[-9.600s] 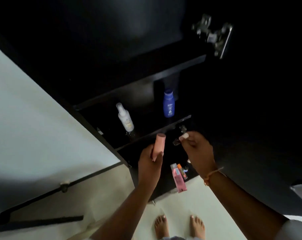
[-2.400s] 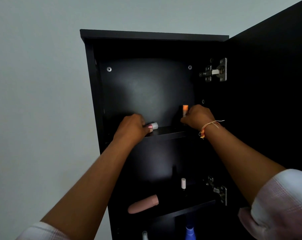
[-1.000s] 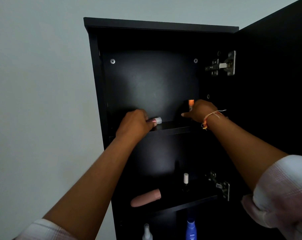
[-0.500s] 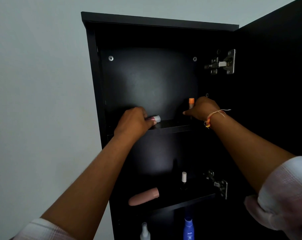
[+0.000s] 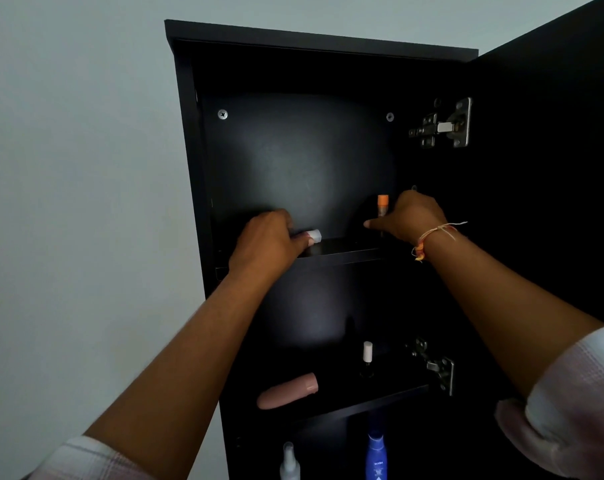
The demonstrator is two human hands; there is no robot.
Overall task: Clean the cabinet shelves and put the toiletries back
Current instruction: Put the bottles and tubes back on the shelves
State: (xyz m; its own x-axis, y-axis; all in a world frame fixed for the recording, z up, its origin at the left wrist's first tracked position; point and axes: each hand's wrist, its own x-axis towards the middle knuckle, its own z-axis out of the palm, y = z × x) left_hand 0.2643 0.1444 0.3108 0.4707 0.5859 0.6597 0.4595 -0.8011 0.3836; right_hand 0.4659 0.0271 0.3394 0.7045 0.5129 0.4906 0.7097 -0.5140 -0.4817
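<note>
Left hand point(image 5: 269, 242) curled around a small white-capped tube point(image 5: 313, 235) on the top shelf point(image 5: 342, 252). Right hand point(image 5: 409, 216) held the orange-capped tube point(image 5: 383, 206) standing there. That tall thin tube could tip if let go crookedly.

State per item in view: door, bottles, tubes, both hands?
cabinet door: open
left hand: grips a white-capped item at the top shelf
right hand: curled by the orange-capped tube, contact unclear
orange-capped tube: upright, top shelf
pink tube: lying down, middle shelf
white-capped bottle: upright, middle shelf
blue bottle: upright, lower shelf
spray bottle: upright, lower shelf
</note>
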